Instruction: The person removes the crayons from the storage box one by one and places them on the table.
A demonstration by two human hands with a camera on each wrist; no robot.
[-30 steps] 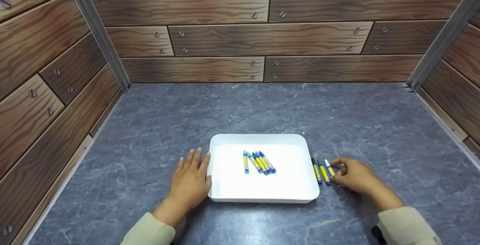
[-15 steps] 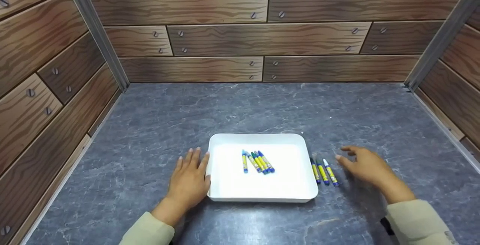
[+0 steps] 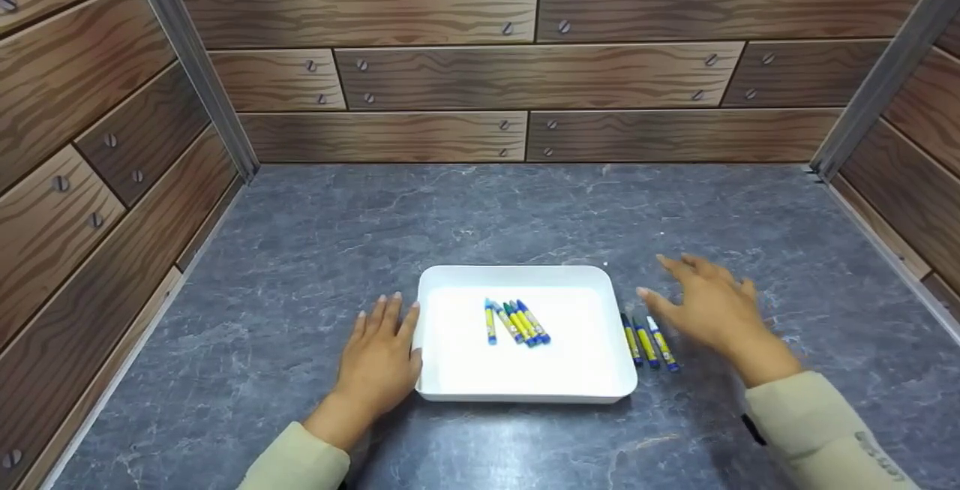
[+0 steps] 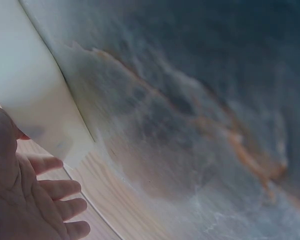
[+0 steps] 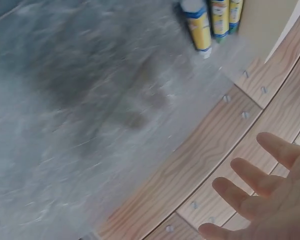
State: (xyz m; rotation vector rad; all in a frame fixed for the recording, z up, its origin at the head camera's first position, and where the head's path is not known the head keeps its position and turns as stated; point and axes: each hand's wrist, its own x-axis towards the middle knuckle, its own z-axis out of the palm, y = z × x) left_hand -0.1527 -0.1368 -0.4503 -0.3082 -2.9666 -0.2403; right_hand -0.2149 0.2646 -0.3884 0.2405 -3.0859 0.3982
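Note:
A white tray (image 3: 465,374) sits on the table with several crayons (image 3: 519,325) in yellow-and-blue wrappers near its middle. My left hand (image 3: 379,362) lies flat at the tray's left side, thumb against the wall; the left wrist view has the same hand (image 4: 35,195) beside the tray (image 4: 35,75). To the right of the tray, a white-tipped crayon (image 3: 664,345), a grey-green one (image 3: 646,344) and a black one (image 3: 631,341) lie in a row. Over the table just beyond them, my right hand (image 3: 712,310) is spread and holds nothing. In the right wrist view its fingers (image 5: 242,197) are apart from the crayons.
The grey marbled table (image 3: 450,212) runs back to a wall printed with wood planks (image 3: 435,81). Similar plank panels (image 3: 142,137) stand at left and right, with grey metal posts (image 3: 202,77) in the corners.
My right hand has let go of the white-tipped crayon beside the other two. It drew back to the right, then moved forward and left with fingers spreading. The left hand stays put.

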